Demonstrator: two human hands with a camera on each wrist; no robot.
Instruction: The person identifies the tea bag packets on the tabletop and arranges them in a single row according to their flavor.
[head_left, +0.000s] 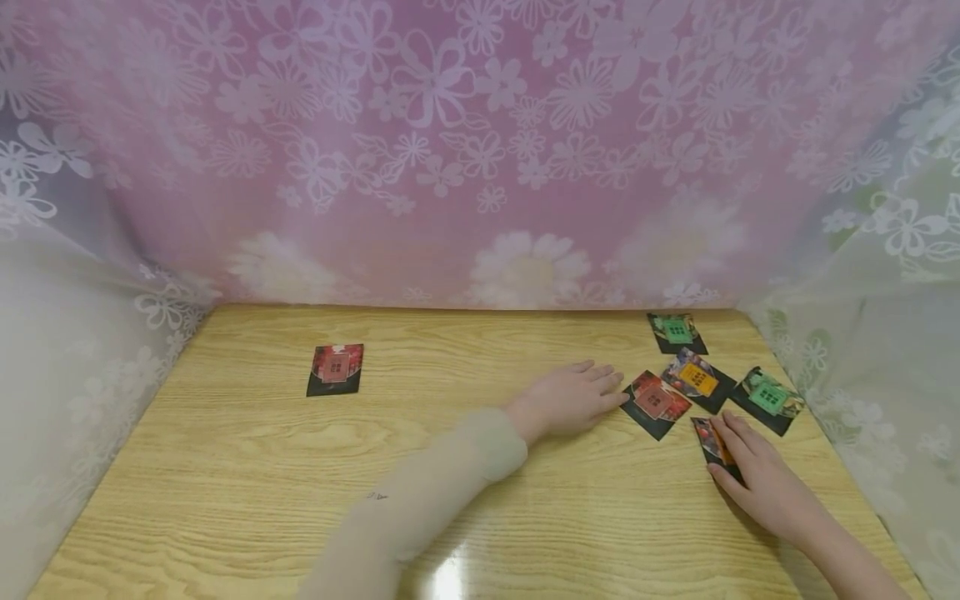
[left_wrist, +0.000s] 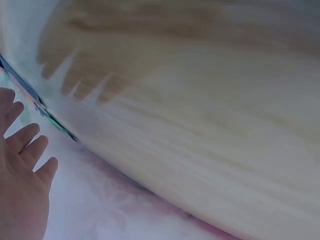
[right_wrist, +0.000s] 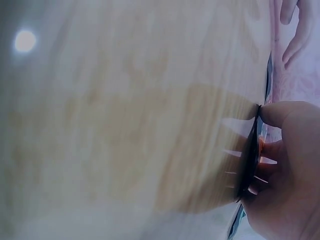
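My right hand (head_left: 767, 479) holds a small flat black packet with an orange label (head_left: 705, 437) near the table's right side. In the right wrist view, thumb and fingers span this dark packet (right_wrist: 248, 162), seen nearly edge-on. My left hand (head_left: 568, 398) reaches across with its fingers spread, palm down, holding nothing. Its fingertips lie at the left corner of a red-labelled packet (head_left: 655, 403); whether they touch it I cannot tell. Behind that sits a second orange-labelled packet (head_left: 699, 380), overlapping its neighbours' edges. Two green-labelled packets (head_left: 768, 400) lie at the right and far right.
Another red-labelled packet (head_left: 335, 369) lies alone at the left of the wood-grain table (head_left: 225, 467). A pink flowered curtain (head_left: 450, 167) hangs along the table's back edge, and pale flowered sheets (head_left: 885, 358) close off both sides.
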